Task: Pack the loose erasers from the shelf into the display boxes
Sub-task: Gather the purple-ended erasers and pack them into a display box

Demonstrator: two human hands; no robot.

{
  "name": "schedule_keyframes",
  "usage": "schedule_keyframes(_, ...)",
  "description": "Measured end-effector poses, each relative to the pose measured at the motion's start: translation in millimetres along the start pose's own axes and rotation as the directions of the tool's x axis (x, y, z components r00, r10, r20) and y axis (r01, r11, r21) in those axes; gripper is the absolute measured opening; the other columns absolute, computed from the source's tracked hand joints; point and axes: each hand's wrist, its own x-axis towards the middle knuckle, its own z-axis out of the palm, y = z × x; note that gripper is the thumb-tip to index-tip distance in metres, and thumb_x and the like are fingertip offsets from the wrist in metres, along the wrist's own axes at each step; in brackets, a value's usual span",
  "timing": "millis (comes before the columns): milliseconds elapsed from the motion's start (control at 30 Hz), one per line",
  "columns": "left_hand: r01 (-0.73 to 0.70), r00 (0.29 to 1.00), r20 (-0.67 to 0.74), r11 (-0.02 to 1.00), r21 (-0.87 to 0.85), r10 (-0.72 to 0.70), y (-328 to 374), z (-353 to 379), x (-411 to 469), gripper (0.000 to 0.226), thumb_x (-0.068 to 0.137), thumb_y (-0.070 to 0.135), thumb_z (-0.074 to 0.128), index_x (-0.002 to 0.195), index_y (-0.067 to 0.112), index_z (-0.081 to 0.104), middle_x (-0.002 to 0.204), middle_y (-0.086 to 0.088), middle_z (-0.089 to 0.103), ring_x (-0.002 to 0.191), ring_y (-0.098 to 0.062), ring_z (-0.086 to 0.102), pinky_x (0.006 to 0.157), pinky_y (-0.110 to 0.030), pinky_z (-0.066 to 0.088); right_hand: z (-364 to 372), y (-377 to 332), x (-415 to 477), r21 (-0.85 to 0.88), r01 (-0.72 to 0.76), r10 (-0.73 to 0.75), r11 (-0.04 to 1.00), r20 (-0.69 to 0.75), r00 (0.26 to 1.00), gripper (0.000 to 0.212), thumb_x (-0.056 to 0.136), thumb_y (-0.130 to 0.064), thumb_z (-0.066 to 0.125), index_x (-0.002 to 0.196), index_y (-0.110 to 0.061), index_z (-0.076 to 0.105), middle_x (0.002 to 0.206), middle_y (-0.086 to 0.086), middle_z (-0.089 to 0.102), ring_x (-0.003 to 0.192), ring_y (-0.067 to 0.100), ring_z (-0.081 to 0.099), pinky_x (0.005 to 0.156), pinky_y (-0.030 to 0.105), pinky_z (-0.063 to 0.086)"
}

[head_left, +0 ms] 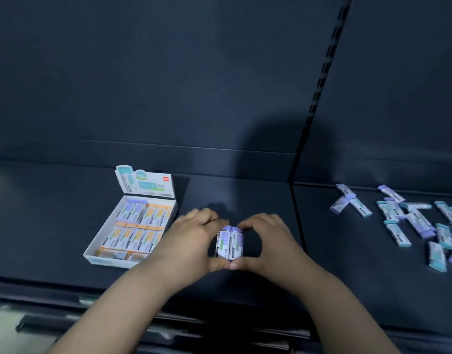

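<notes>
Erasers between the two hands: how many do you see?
2, side by side: the left eraser against the left hand, the right eraser against the right hand. More may hide beneath.

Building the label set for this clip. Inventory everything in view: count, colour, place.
white cardboard display box: one, white, lid flap up, on the shelf left of the grips
packed sleeved erasers: rows, count unclear, orange and purple ends, inside the box
held sleeved erasers: two visible, white sleeves with purple ends, side by side between both grips
loose sleeved erasers: over a dozen, purple and teal ends, scattered on the right shelf section
dark flat shelf: one, dark blue-grey, under everything
black slotted upright: one, black, between the back panels
left grip: one bare hand, fingers curled round the held erasers from the left
right grip: one bare hand, fingers curled round them from the right
</notes>
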Motion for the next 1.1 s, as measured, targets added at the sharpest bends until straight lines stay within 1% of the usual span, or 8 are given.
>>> schedule_keyframes(167, 0.081, 0.997, -0.005, 0.997, 0.014, -0.081, -5.9, -6.1, -19.0, 0.077, 0.072, 0.051, 0.073, 0.137, 0.019, 0.047, 0.123, 0.002, 0.050, 0.116, -0.017, 0.045, 0.101, -0.025, 0.033, 12.4, -11.5, 7.7, 0.039, 0.038, -0.041, 0.998, 0.058, 0.997, 0.062, 0.059, -0.049, 0.079, 0.112, -0.030, 0.053, 0.111, -0.017, 0.047, 0.107, 0.003, 0.035, 0.096, 0.020, 0.031)
schedule_keyframes(300, 0.114, 0.994, -0.009, 0.993, 0.034, -0.113, -27.3, -12.8, -28.0, 0.077, 0.064, 0.053, 0.076, 0.128, 0.014, 0.057, 0.113, -0.001, 0.057, 0.107, -0.023, 0.055, 0.094, -0.033, 0.042, 24.1, -26.9, 16.6, 0.076, 0.050, -0.053, 0.996, 0.038, 0.998, 0.061, 0.057, -0.047, 0.081, 0.110, -0.029, 0.055, 0.108, -0.015, 0.049, 0.105, 0.005, 0.038, 0.091, 0.017, 0.032)
schedule_keyframes(433, 0.149, 0.987, -0.055, 0.989, -0.013, -0.150, -52.1, -14.0, -38.0, 0.083, 0.063, 0.072, 0.052, 0.124, 0.017, 0.061, 0.108, 0.004, 0.059, 0.101, -0.019, 0.056, 0.090, -0.029, 0.044, 39.0, -44.8, 28.0, 0.078, 0.034, -0.036, 0.996, 0.023, 0.999, 0.062, 0.057, -0.047, 0.081, 0.111, -0.030, 0.055, 0.110, -0.017, 0.049, 0.107, 0.003, 0.037, 0.093, 0.016, 0.032)
schedule_keyframes(500, 0.137, 0.987, -0.077, 0.990, -0.018, -0.138, -70.6, -17.9, -40.2, 0.084, 0.064, 0.074, 0.048, 0.127, 0.020, 0.058, 0.113, 0.006, 0.057, 0.107, -0.018, 0.054, 0.093, -0.028, 0.041, 46.9, -57.4, 36.7, 0.075, 0.026, -0.027, 0.997, 0.009, 1.000, 0.063, 0.058, -0.049, 0.079, 0.112, -0.031, 0.054, 0.111, -0.017, 0.048, 0.107, 0.002, 0.037, 0.093, 0.016, 0.032)
schedule_keyframes(600, 0.148, 0.989, -0.018, 0.989, -0.005, -0.148, -107.4, -30.2, -41.4, 0.077, 0.071, 0.061, 0.066, 0.137, 0.027, 0.046, 0.129, 0.011, 0.048, 0.123, -0.014, 0.042, 0.103, -0.026, 0.030, 65.8, -80.2, 58.0, 0.002, 0.010, -0.010, 1.000, -0.052, 0.999, 0.063, 0.061, -0.048, 0.079, 0.116, -0.029, 0.053, 0.113, -0.016, 0.047, 0.108, 0.004, 0.037, 0.091, 0.015, 0.030)
schedule_keyframes(667, 0.149, 0.988, -0.049, 0.989, 0.013, -0.148, -130.4, -36.5, -39.2, 0.075, 0.073, 0.056, 0.069, 0.137, 0.026, 0.046, 0.132, 0.009, 0.048, 0.125, -0.015, 0.042, 0.103, -0.029, 0.030, 77.2, -93.3, 70.5, -0.044, -0.016, 0.013, 0.999, -0.087, 0.996, 0.063, 0.064, -0.048, 0.077, 0.118, -0.029, 0.052, 0.115, -0.014, 0.048, 0.110, 0.005, 0.037, 0.092, 0.016, 0.030)
schedule_keyframes(900, 0.061, 0.998, 0.008, 0.997, 0.043, -0.061, -178.9, -40.1, -19.2, 0.072, 0.080, 0.059, 0.058, 0.141, 0.028, 0.036, 0.139, 0.013, 0.041, 0.126, -0.012, 0.035, 0.101, -0.030, 0.031, 106.9, -116.9, 106.1, -0.215, -0.176, 0.148, 0.961, -0.142, 0.979, 0.064, 0.071, -0.045, 0.072, 0.126, -0.024, 0.048, 0.123, -0.006, 0.048, 0.118, 0.015, 0.037, 0.101, 0.027, 0.031)
schedule_keyframes(1100, -0.002, 0.998, 0.055, 0.998, 0.064, -0.002, -184.0, -29.8, -8.7, 0.068, 0.081, 0.062, 0.053, 0.139, 0.031, 0.036, 0.133, 0.011, 0.043, 0.124, -0.012, 0.035, 0.098, -0.030, 0.031, 116.8, -113.2, 108.7, -0.260, -0.166, 0.128, 0.951, -0.157, 0.979, 0.070, 0.072, -0.042, 0.073, 0.133, -0.022, 0.046, 0.131, -0.005, 0.049, 0.123, 0.016, 0.036, 0.103, 0.025, 0.026)
